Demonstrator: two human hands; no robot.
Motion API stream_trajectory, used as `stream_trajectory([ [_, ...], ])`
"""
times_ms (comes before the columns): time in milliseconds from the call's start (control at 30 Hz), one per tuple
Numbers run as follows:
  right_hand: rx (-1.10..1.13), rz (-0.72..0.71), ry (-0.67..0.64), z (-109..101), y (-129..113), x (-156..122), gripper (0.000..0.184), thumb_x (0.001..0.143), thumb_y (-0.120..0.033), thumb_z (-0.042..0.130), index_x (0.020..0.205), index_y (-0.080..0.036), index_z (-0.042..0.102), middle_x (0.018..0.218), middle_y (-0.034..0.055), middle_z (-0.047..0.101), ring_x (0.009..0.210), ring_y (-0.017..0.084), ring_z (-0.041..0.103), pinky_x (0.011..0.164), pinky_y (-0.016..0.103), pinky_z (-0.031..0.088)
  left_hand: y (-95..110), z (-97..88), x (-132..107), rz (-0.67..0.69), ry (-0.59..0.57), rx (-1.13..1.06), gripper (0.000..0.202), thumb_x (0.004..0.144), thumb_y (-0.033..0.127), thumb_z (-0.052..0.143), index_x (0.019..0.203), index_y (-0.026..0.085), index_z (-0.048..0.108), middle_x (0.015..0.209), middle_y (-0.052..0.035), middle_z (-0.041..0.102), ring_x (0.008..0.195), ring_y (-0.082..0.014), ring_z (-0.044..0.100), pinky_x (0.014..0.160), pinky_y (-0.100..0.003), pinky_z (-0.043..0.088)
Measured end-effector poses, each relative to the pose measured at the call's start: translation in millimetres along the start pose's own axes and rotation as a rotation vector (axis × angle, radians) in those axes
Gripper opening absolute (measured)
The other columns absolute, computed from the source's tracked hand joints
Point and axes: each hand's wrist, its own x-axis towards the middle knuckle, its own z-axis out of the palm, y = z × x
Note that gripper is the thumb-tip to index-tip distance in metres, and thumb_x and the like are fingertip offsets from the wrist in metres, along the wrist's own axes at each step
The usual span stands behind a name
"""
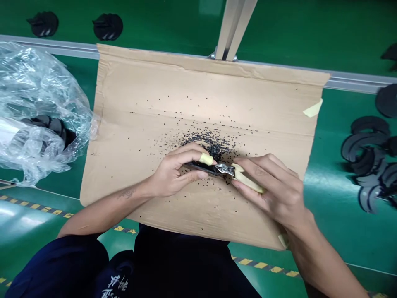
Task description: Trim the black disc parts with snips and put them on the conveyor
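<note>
My left hand [173, 174] grips a thin black plastic part [198, 167] edge-on, with a yellow finger cot on the index fingertip. My right hand [273, 186] holds small cutters [238, 174] with cream handles; their metal jaws touch the end of the black part. Both hands hover low over a sheet of brown cardboard [139, 103]. A heap of tiny black trimmings [211, 142] lies on the cardboard just beyond my fingers.
A crumpled clear plastic bag [37, 107] holding black parts sits at the left. A pile of curved black parts [372, 157] lies at the right on the green table. Two black parts [107, 27] rest beyond the metal rail [356, 80]. A beige post [234, 27] rises behind the cardboard.
</note>
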Motion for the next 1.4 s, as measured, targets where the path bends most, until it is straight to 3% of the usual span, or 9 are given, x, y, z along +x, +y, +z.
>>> stream_trajectory([
  [233, -0.004, 0.066, 0.069, 4, 3, 1, 0.045, 0.091, -0.024, 0.075, 0.134, -0.025, 0.063, 0.105, 0.0092, 0.076, 0.083, 0.023, 0.07, 0.07, 0.037, 0.057, 2, 2.3, -1, 0.038, 0.043, 0.04, 0.026, 0.094, 0.028, 0.073, 0.119, 0.021, 0.072, 0.106, -0.0075, 0.075, 0.101, -0.0171, 0.069, 0.088, -0.032, 0.058],
  [367, -0.116, 0.005, 0.049, 5, 3, 1, 0.05, 0.089, -0.029, 0.076, 0.136, -0.023, 0.062, 0.107, 0.0107, 0.077, 0.083, 0.024, 0.069, 0.071, 0.039, 0.056, 1, 0.9, -1, 0.098, -0.003, 0.238, 0.028, 0.095, 0.026, 0.072, 0.123, 0.023, 0.071, 0.105, -0.0065, 0.074, 0.096, -0.0171, 0.068, 0.083, -0.033, 0.057],
  [467, -0.025, 0.101, 0.055, 4, -1, 3, 0.04, 0.089, -0.03, 0.076, 0.127, -0.022, 0.066, 0.103, 0.0096, 0.076, 0.082, 0.023, 0.069, 0.072, 0.037, 0.056, 3, -2.0, 1, 0.16, 0.054, 0.381, 0.025, 0.094, 0.025, 0.073, 0.118, 0.024, 0.072, 0.105, -0.0056, 0.076, 0.095, -0.0179, 0.067, 0.085, -0.037, 0.056],
  [700, 0.408, 0.437, 0.069, 14, -18, 2, 0.035, 0.089, -0.033, 0.076, 0.118, -0.023, 0.061, 0.098, 0.0046, 0.071, 0.076, 0.017, 0.067, 0.066, 0.029, 0.057, 8, 8.4, -5, -0.037, 0.102, 0.017, 0.023, 0.095, 0.024, 0.072, 0.115, 0.017, 0.065, 0.103, -0.0064, 0.074, 0.096, -0.0141, 0.072, 0.083, -0.026, 0.061],
  [767, 0.424, 0.38, 0.094, 17, -22, 1, 0.028, 0.089, -0.025, 0.073, 0.115, -0.023, 0.062, 0.095, 0.004, 0.072, 0.074, 0.016, 0.068, 0.063, 0.027, 0.057, 7, 12.6, -8, -0.041, 0.049, 0.001, 0.024, 0.095, 0.022, 0.071, 0.116, 0.017, 0.062, 0.104, -0.0068, 0.073, 0.098, -0.0147, 0.073, 0.086, -0.026, 0.062],
  [933, 0.378, 0.057, 0.095, 16, -23, 0, 0.034, 0.087, -0.012, 0.072, 0.118, -0.024, 0.064, 0.089, 0.0046, 0.072, 0.074, 0.017, 0.069, 0.064, 0.028, 0.056, 4, 8.9, -7, 0.139, -0.08, 0.317, 0.03, 0.096, 0.015, 0.065, 0.125, 0.02, 0.064, 0.109, -0.008, 0.072, 0.099, -0.017, 0.07, 0.083, -0.03, 0.062],
  [1033, 0.454, 0.101, 0.097, 9, -18, 2, 0.037, 0.088, -0.015, 0.071, 0.123, -0.024, 0.063, 0.095, 0.0069, 0.073, 0.077, 0.018, 0.069, 0.063, 0.029, 0.057, 5, 3.9, -5, 0.134, -0.107, 0.317, 0.024, 0.096, 0.014, 0.064, 0.119, 0.02, 0.067, 0.107, -0.008, 0.071, 0.097, -0.0163, 0.069, 0.079, -0.028, 0.06],
  [1133, 0.317, 0.19, 0.138, 2, -7, 4, 0.038, 0.089, -0.017, 0.07, 0.126, -0.025, 0.064, 0.098, 0.0076, 0.072, 0.076, 0.019, 0.067, 0.062, 0.032, 0.056, 5, 1.8, -4, 0.052, -0.066, 0.209, 0.02, 0.093, 0.012, 0.066, 0.113, 0.017, 0.066, 0.103, -0.0082, 0.071, 0.098, -0.0172, 0.07, 0.082, -0.029, 0.06],
  [1400, -0.153, -0.047, -0.004, 1, 11, 4, 0.037, 0.095, -0.024, 0.065, 0.131, -0.025, 0.059, 0.103, 0.0087, 0.076, 0.078, 0.022, 0.066, 0.064, 0.036, 0.049, 2, 1.1, -5, 0.004, -0.031, 0.117, 0.024, 0.091, 0.011, 0.068, 0.114, 0.018, 0.067, 0.103, -0.0078, 0.072, 0.098, -0.0164, 0.069, 0.081, -0.028, 0.061],
])
